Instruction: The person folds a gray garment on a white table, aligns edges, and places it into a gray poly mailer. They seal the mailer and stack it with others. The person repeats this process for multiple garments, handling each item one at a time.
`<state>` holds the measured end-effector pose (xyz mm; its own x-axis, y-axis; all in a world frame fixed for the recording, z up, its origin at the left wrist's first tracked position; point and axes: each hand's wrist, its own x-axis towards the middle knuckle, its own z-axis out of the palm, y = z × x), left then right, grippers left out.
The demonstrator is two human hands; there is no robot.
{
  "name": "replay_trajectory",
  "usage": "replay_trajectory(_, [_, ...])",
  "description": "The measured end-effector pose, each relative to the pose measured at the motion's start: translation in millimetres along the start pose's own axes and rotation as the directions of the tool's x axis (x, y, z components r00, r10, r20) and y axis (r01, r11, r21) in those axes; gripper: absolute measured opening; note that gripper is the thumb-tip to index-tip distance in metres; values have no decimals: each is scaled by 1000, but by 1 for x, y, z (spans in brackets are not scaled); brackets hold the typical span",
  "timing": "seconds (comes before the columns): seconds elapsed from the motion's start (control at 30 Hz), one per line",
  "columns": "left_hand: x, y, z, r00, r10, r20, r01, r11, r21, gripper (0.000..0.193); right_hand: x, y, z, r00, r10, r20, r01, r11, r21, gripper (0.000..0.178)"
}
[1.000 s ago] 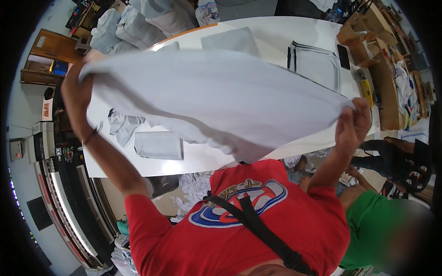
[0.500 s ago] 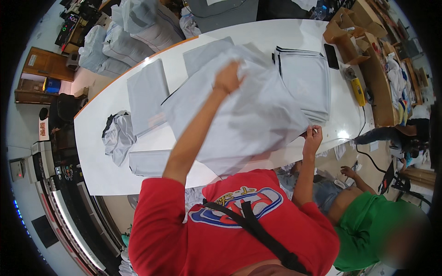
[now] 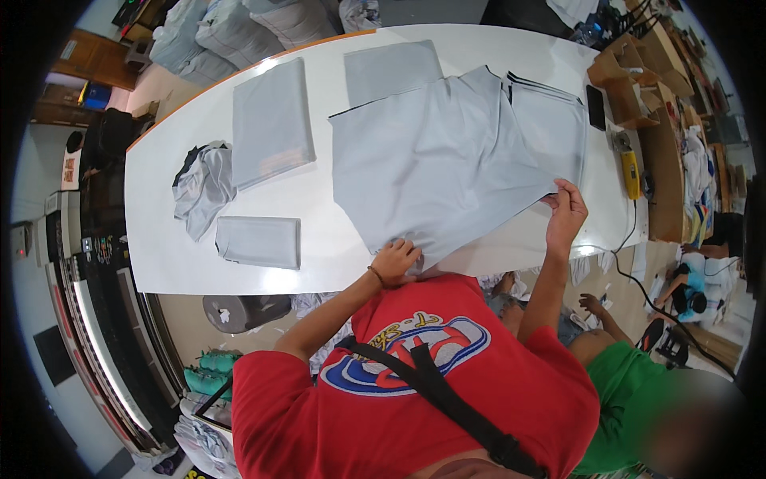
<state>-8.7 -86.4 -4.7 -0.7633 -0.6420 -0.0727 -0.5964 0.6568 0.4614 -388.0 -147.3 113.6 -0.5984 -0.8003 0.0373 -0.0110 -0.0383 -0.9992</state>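
At the right of our long, smooth white bench (image 3: pixel 179 270), we see a flat black phone (image 3: pixel 596 108). Near it we spot a yellow power tool (image 3: pixel 631 175), and a thin black cord (image 3: pixel 635 214) runs from it. Open brown cardboard boxes (image 3: pixel 667 180) stand at the right end. Behind the far left edge we see big, full white sacks (image 3: pixel 231 36). Low on our right is a person in a green cloth shirt (image 3: pixel 618 403).

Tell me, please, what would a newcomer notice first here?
First comes the large grey cloth, spread across the middle of the white table, its right corner pinched by the right hand. Below it, the person's bright red shirt fills the lower centre. Near the table's right edge, a yellow tool stands out.
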Motion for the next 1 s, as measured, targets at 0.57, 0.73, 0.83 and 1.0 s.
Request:
replay_trajectory(0.57, [-45, -100, -229, 400, -245, -883, 462, 886, -37, 54, 16, -166, 49, 788, -494, 368, 596, 460, -658, 21])
replay_trajectory(0.73, [-18, -98, -395, 240, -38, -970, 326, 944, 44, 35, 78, -204, 77, 807, -557, 198, 585, 708, -394, 18])
replay_trajectory(0.83, [10, -124, -466, 385, -79, -920, 465, 877, 119, 23, 132, -218, 109, 881, -423, 213, 470, 837, -282, 22])
replay_trajectory(1.0, [26, -171, -535, 389, -15, -921, 617, 747, 248, 33, 162, -240, 139, 862, -443, 248, 506, 782, -363, 23])
